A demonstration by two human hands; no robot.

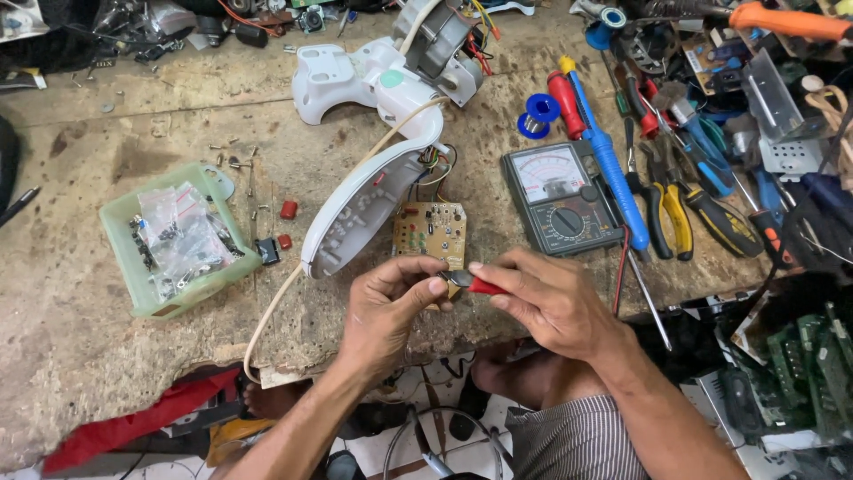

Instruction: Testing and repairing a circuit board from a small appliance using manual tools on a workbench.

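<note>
Head view, looking down on a worn, scarred counter (107, 293).

Left hand (384, 307) and right hand (542, 302) meeting at the near edge, raised just off the wood. Right fingers (498, 283) clamped on the red handle of a small tool (471, 284), metal tip aimed left; left fingers (425, 286) pinched together around that tip, or around some tiny part there, too small to tell which. Held close in and mid-air, seemingly for a steady, well-seen grip.

Just beyond the hands, a small yellow-brown circuit board (430, 234), face up, tied by thin coloured wires to the white plastic housing (360, 213) that lies tilted on its edge, inside turned towards the board. Probably left so because the wires are short. Pale cable (267, 316) trailing from the housing over the near edge.

Right of the board, an analogue multimeter (562, 197), dial upward, near at hand. Farther right, pliers (665, 209) and a blue-handled iron (613, 173) in a loose heap of tools.

At left, a pale green plastic tray (120, 233), open-topped, holding clear little bags (182, 236) of small dark parts. Loose beside it, two red caps (288, 211) and scattered screws (233, 163), outside the tray.
</note>
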